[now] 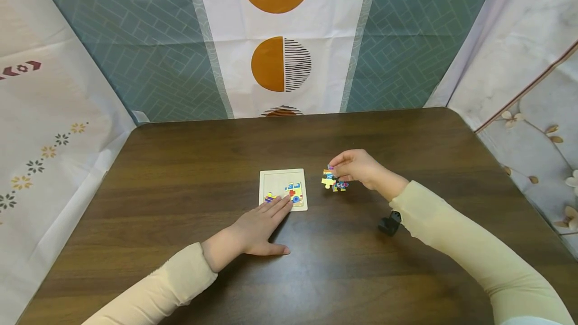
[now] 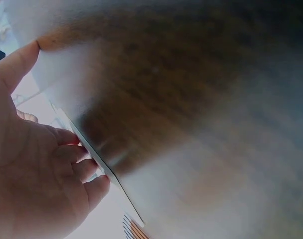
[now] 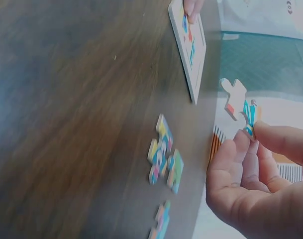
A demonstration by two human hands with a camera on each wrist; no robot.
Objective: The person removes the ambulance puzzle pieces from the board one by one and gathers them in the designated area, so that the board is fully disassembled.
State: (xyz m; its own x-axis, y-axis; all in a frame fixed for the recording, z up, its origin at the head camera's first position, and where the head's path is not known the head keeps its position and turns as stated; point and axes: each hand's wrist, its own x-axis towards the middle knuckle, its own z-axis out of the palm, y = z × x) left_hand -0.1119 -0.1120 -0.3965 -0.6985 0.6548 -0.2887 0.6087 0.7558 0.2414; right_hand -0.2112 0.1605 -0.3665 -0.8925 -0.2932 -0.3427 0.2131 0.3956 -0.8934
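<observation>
Patterned cloth (image 1: 289,24) hangs behind the desk (image 1: 343,270). Right of centre, the right hand (image 1: 363,167) pinches at least one piece (image 3: 250,116) in its fingers; the tray (image 1: 273,180) lies leftward, nearer the left hand (image 1: 262,225), whose outstretched fingers touch it.

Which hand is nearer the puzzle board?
Left. The left hand rests on the near part of the puzzle board; the right hand is apart from it, off to its right.
</observation>
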